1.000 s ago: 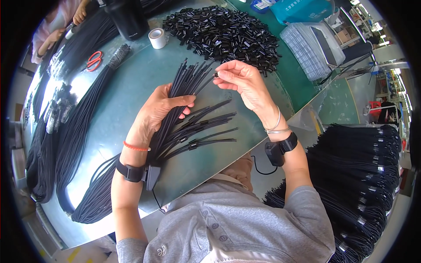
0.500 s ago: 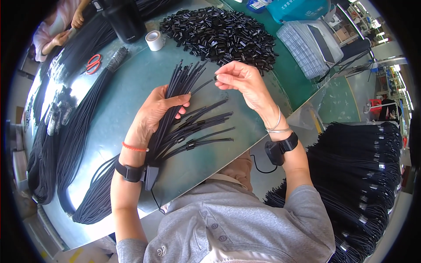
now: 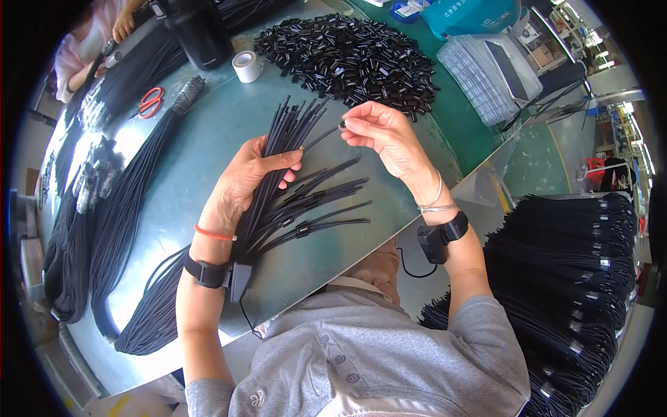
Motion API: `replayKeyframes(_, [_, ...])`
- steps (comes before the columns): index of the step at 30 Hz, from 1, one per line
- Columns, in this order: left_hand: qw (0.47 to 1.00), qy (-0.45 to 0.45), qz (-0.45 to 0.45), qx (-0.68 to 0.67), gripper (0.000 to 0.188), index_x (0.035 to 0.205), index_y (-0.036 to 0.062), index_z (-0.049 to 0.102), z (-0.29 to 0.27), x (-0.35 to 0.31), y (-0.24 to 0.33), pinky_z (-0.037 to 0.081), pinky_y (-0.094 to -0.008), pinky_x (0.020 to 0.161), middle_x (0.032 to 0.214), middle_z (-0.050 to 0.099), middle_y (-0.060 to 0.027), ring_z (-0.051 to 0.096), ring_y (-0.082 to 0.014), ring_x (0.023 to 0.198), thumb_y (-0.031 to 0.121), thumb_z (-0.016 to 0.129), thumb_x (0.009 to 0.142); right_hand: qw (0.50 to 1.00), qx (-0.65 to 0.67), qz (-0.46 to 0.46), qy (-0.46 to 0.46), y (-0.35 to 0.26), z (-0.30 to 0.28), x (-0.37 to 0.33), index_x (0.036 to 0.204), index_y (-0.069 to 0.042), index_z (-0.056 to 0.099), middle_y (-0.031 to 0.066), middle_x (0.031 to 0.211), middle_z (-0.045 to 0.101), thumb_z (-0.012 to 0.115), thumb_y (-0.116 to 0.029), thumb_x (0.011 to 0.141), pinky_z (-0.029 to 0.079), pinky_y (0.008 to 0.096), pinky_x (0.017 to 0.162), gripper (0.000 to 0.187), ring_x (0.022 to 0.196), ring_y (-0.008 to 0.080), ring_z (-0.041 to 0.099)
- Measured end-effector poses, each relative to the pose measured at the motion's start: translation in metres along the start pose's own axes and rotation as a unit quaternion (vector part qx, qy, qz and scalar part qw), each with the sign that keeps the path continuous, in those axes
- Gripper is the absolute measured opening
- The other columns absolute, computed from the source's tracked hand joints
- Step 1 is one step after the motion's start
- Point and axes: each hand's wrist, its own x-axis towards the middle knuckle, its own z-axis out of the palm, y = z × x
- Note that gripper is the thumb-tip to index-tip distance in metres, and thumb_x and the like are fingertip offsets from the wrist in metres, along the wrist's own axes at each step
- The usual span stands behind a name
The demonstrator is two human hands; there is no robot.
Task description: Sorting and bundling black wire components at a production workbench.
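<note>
My left hand [image 3: 260, 167] is wrapped round a bundle of black cables [image 3: 290, 128], their ends fanning out above the fingers. One cable [image 3: 321, 137] leans out of the bundle toward my right hand [image 3: 379, 132]. Between that hand's thumb and forefinger is a small black sleeve [image 3: 342, 125], mostly hidden by the fingertips, at the tip of the single cable. Whether the cable's end is inside the sleeve is too small to tell. Below the left hand, several cable ends [image 3: 333, 189] spread over the table, some carrying black sleeves [image 3: 302, 230].
A big heap of black sleeves [image 3: 347, 59] lies at the back, beside a white tape roll [image 3: 246, 67] and a black bottle [image 3: 194, 35]. Red scissors [image 3: 150, 103] and more cable bundles [image 3: 142, 181] are at left. Bundled cables [image 3: 563, 292] fill the right. Another person's hand [image 3: 123, 26] shows far left.
My right hand has shifted very slightly with the sleeve at the cable's tip. The left hand keeps its hold. At far left the other person's hands have moved.
</note>
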Motion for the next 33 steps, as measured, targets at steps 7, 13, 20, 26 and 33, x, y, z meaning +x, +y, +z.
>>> replayKeyframes(7, [0.999,0.002,-0.001,0.04,0.021,0.097,0.0,0.062,0.003,0.0,0.002,0.046,-0.02,0.054,0.08,0.064,-0.0041,0.058,-0.0086,0.062,0.011,0.074,0.082,0.991,-0.116,-0.062,-0.03,-0.003,0.002,0.003,0.095,-0.004,0.066,0.0031,0.087,0.067,0.066,-0.009,0.089,0.052,0.0251,0.073,0.008,0.082,0.0116,0.065])
replayKeyframes(13, [1.0,0.0,0.018,0.013,0.024,0.099,-0.0009,0.063,0.006,0.004,-0.004,0.046,-0.0202,0.053,0.08,0.064,-0.004,0.058,-0.0087,0.062,0.01,0.074,0.081,0.841,-0.501,-0.183,-0.094,0.003,0.028,-0.014,0.09,-0.007,0.068,0.0038,0.083,0.068,0.068,-0.009,0.084,0.052,0.0287,0.07,0.007,0.077,0.0152,0.064])
replayKeyframes(20, [0.998,-0.019,0.001,0.065,0.026,0.101,-0.0014,0.064,0.002,-0.005,0.012,0.047,-0.0205,0.053,0.081,0.063,-0.0033,0.058,-0.0088,0.064,0.015,0.074,0.082,0.72,-0.601,-0.346,0.005,0.011,0.024,-0.012,0.09,-0.009,0.069,0.0043,0.078,0.064,0.069,-0.008,0.079,0.051,0.0348,0.07,0.011,0.077,0.0249,0.06])
replayKeyframes(26, [0.997,-0.015,-0.056,0.058,0.028,0.099,-0.0013,0.064,0.015,0.011,0.012,0.047,-0.0205,0.054,0.08,0.061,-0.0028,0.058,-0.0089,0.063,0.02,0.074,0.083,0.632,-0.686,-0.347,0.103,-0.002,-0.034,0.012,0.099,-0.008,0.067,0.0066,0.088,0.061,0.068,-0.004,0.081,0.05,0.0328,0.07,0.019,0.078,0.0246,0.059])
replayKeyframes(33, [0.999,0.007,-0.019,0.04,0.023,0.097,-0.0009,0.064,0.012,0.007,0.006,0.046,-0.02,0.054,0.08,0.062,-0.0028,0.057,-0.0086,0.062,0.014,0.074,0.082,0.869,-0.433,-0.236,0.052,0.004,-0.022,0.015,0.106,-0.006,0.064,0.0034,0.09,0.062,0.065,-0.008,0.088,0.051,0.0269,0.073,0.017,0.081,0.0165,0.062])
